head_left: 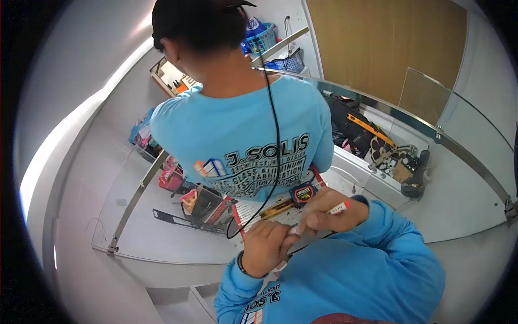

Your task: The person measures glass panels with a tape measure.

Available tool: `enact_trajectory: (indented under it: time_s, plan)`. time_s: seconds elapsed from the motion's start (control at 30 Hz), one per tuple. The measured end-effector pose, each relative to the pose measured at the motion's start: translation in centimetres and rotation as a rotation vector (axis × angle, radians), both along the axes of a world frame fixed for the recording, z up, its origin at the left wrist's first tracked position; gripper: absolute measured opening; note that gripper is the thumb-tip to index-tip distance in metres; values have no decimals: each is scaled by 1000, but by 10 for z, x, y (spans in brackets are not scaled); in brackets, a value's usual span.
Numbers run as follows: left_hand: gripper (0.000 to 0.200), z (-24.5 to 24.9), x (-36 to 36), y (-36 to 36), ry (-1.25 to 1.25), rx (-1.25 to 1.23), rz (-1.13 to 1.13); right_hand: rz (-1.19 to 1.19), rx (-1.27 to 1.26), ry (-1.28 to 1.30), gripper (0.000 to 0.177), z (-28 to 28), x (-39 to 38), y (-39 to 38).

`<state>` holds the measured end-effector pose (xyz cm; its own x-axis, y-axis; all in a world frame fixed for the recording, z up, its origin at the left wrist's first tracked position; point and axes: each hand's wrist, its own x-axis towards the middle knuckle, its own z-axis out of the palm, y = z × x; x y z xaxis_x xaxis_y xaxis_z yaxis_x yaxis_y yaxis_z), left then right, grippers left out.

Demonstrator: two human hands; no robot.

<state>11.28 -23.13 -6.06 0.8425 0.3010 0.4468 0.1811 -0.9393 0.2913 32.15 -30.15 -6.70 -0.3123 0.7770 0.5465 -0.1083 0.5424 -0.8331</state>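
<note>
My right hand point(328, 211) is closed around a red-and-white marker pen point(339, 208), whose red end sticks out past the knuckles. My left hand point(265, 247), with a dark band at the wrist, meets it in front of my chest, fingers curled in. A small pale piece point(293, 230) shows between the two hands; what it is I cannot tell. Just beyond the hands lie a black tape measure point(303, 193) with a red-and-blue label and a yellow tool point(278, 208) on a white surface with red edging.
A person in a light blue shirt point(243, 135) stands close in front, back turned. Glass panels with a metal rail point(458, 143) curve around. An orange level point(371, 131), a bag and hardware rest at right. Bins of items point(210, 202) stand at left. A black cable hangs down the person's back.
</note>
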Motion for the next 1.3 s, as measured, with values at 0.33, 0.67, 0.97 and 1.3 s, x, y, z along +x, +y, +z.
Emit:
enact_trajectory:
  time_s: [0.33,0.67,0.97,1.3]
  plan:
    - [25,6,30,-9,146,-188,-199,102,172,-55,20,-7,47,-15]
    - [17,14,46,9,375,-474,-283,66,261,-37,19,-32,71,-2]
    - [42,7,13,44,31,-274,70,-1200,259,113,16,-94,97,43]
    - [35,-162,-29,37,-719,-282,1246,-1262,94,386,16,-159,200,271]
